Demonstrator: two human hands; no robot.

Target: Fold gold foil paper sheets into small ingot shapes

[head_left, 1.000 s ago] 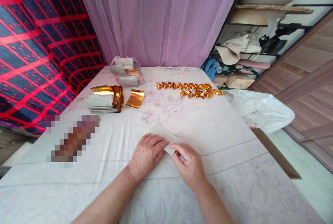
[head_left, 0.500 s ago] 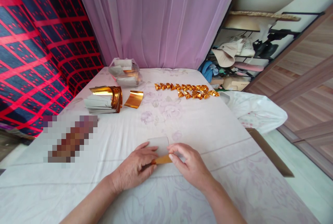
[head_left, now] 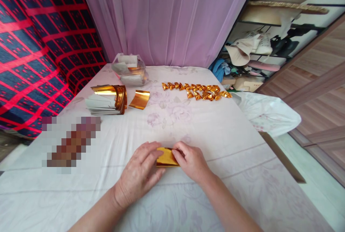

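Gold sheet (head_left: 167, 157) now folded over; both hands' grip pinches it; foil stack (head_left: 107, 99) far.

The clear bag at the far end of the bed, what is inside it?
Inside the clear bag, white sheets show at the top and a gold edge lower down. The crinkled plastic blurs the rest, so their number and anything beneath cannot be seen.

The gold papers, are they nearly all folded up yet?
Not yet. A row of folded gold pieces already lies at the far side of the bed. The left hand and right hand press one gold sheet between them. A thick stack of unfolded sheets and one loose sheet are unfolded.
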